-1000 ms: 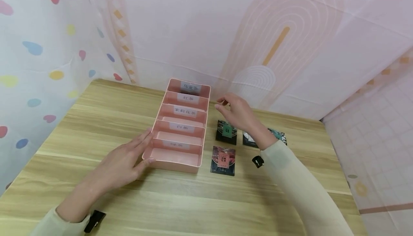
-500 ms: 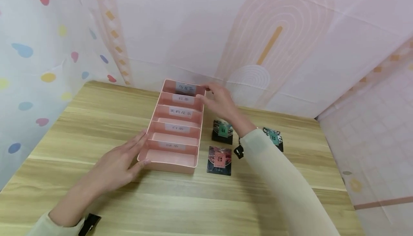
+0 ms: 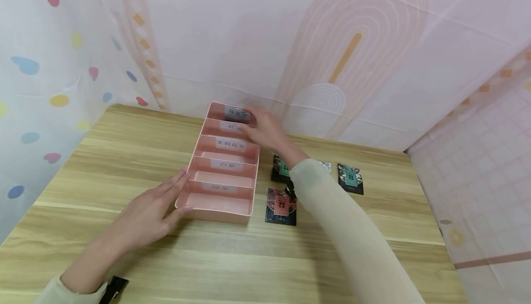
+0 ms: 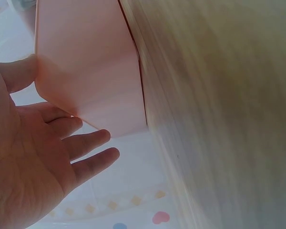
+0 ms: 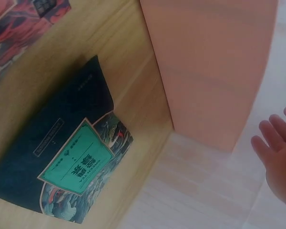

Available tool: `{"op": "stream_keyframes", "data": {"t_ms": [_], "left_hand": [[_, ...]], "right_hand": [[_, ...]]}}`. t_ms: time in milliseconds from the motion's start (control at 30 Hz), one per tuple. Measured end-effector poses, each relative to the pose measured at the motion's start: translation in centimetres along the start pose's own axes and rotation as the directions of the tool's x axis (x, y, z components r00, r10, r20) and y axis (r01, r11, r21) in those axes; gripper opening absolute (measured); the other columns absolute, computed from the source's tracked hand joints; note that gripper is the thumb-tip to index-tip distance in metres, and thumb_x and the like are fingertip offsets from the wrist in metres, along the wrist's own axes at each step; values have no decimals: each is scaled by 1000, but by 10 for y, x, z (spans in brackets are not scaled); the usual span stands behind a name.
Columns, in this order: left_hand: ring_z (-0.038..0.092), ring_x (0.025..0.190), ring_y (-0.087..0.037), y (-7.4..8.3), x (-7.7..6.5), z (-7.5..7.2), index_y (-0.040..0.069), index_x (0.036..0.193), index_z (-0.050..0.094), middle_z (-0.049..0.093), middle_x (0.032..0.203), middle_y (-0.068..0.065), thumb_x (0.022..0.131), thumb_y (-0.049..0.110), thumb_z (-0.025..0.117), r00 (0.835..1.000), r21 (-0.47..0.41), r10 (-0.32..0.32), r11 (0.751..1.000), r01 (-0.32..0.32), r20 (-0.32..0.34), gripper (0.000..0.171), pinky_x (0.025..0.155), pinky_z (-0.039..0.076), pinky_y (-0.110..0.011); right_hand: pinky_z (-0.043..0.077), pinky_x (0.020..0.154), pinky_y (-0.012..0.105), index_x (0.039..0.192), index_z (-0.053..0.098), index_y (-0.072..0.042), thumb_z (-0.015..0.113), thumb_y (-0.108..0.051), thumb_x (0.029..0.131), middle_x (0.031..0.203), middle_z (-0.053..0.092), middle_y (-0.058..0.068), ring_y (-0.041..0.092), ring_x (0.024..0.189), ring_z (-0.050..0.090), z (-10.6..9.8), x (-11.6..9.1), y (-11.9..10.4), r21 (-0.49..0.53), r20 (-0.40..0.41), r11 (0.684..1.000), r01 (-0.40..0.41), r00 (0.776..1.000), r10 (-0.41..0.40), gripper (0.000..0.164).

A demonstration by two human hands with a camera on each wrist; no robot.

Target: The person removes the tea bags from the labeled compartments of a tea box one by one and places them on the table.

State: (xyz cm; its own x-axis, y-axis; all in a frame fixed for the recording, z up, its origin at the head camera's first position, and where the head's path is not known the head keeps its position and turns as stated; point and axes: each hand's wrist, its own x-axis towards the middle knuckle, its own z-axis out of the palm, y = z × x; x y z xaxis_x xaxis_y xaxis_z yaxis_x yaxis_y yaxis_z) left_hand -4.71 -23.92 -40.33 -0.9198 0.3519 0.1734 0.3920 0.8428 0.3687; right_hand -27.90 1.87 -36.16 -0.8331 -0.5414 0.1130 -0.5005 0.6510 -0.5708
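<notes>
A pink divided box (image 3: 217, 214) with paper labels in its compartments stands on the table in the head view. My left hand (image 3: 147, 214) touches its near left corner, with fingers along the side and thumb at the front rim. Over the two farthest compartments reaches my right hand (image 3: 267, 131), thumb and fingers spread apart. A dark patch shows low in the farthest compartment; what it is cannot be told. Right of the box lie a green-labelled tea packet (image 5: 78, 157), partly hidden by the right arm in the head view, and a red-labelled tea packet (image 3: 281, 206).
Farther right, another green-labelled tea packet (image 3: 350, 179) lies flat. A packet with a pale pattern (image 3: 326, 166) is mostly behind the right sleeve. A patterned cloth wall (image 3: 249, 41) closes off the table's back edge, just behind the box.
My right hand has moved left from beside the box to over its far compartments. The left hand stays at the near corner. The head view has shifted slightly.
</notes>
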Motion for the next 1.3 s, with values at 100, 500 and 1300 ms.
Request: {"op": "stream_keyframes", "data": {"t_ms": [100,500,1300], "left_hand": [[54,135,-48,0,0,0,-4,159,38,37,164,-23,103,35,67,1000,1,2,1000,-2,0,74,105,48,-64],[52,136,-49,0,-5,-3,-6,159,37,34,166,-24,105,36,64,999,1,-29,1000,29,23,73,106,47,-65],[52,137,-48,3,-2,-2,-5,159,37,34,166,-22,104,35,65,1000,4,-20,1000,20,13,73,107,47,-64]], "right_hand": [[53,100,40,156,49,-6,70,-33,103,145,60,15,26,112,64,3,4,2,-1,17,1000,-2,1000,2,63],[43,117,37,151,53,2,63,-24,107,152,56,18,28,137,55,15,16,1,-126,103,992,5,995,8,52],[47,112,35,135,67,3,57,1,104,137,67,17,27,129,62,17,21,-2,-241,144,971,-2,989,38,32]]}}
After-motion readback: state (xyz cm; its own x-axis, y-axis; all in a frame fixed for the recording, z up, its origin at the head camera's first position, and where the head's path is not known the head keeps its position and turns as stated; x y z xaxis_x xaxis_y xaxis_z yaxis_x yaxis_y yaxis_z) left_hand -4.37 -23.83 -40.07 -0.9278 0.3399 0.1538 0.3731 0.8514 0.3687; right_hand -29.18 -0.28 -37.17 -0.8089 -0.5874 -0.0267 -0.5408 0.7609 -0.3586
